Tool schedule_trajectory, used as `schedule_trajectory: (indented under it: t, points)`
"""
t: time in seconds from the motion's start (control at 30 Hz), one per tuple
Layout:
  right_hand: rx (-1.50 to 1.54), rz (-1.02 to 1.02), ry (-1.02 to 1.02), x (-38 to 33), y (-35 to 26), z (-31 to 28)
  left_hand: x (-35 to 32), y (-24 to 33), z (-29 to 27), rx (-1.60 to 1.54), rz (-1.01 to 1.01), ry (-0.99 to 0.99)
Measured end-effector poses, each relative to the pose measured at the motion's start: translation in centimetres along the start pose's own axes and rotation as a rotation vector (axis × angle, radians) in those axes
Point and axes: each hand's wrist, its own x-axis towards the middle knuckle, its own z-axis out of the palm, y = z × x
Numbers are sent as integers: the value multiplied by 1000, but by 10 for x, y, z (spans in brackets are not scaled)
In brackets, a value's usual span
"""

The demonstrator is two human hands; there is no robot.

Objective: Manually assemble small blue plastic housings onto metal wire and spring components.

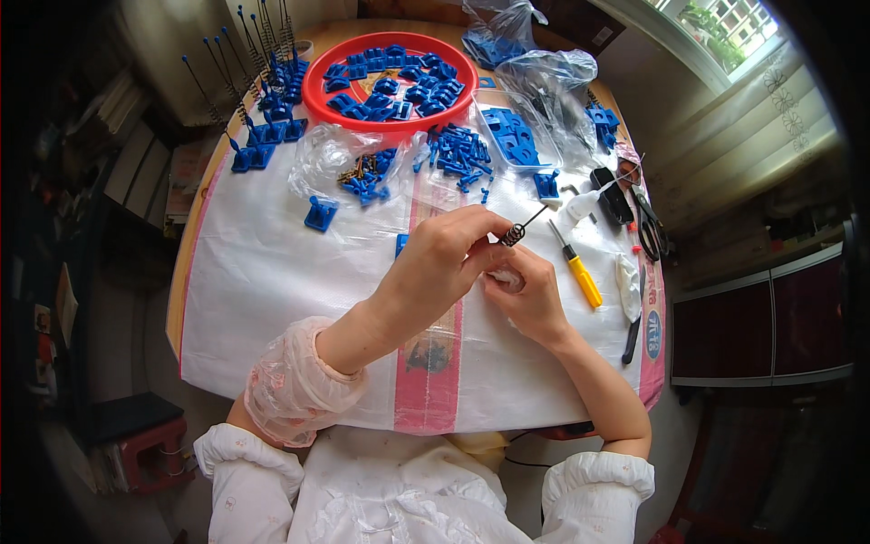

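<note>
My left hand (439,256) is closed in a pinch on a black coil spring (514,235), from which a thin dark rod points up and to the right. Just below it, my right hand (533,299) is closed round a crumpled white wad (508,280), perhaps cloth or tissue. The two hands meet at the fingertips, so the lower end of the spring is hidden. A blue plastic part (401,243) shows partly from behind my left hand. Another blue part, a square-based bracket (320,214), lies farther left on the white sheet (263,272).
A red round tray (312,100) of blue parts stands at the back. Spring-topped blue assemblies (263,132) stand back left. Blue pegs (460,152) lie beside a clear tub (546,161). At right are a yellow-handled screwdriver (584,281), a white squeeze bottle (582,205) and scissors (649,227).
</note>
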Motion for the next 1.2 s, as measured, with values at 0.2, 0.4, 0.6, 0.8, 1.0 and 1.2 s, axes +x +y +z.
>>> schedule_trajectory:
  t: [0.2, 0.4, 0.6, 0.8, 1.0, 1.2]
  points:
    - [4, -6, 1, -1, 8, 1, 0, -2, 2, 0, 35, 3]
    - [27, 4, 1, 0, 3, 2, 1, 0, 0, -2, 10, 0]
    - [21, -17, 11, 0, 2, 2, 1, -1, 2, 7, 35, 8]
    - [-17, -16, 26, 0, 6, -5, 0, 1, 0, 12, 7, 1]
    - [23, -23, 19, -1, 2, 0, 1, 1, 1, 22, 16, 14]
    - [-12, -23, -11, -1, 5, -1, 0, 1, 0, 17, 1, 13]
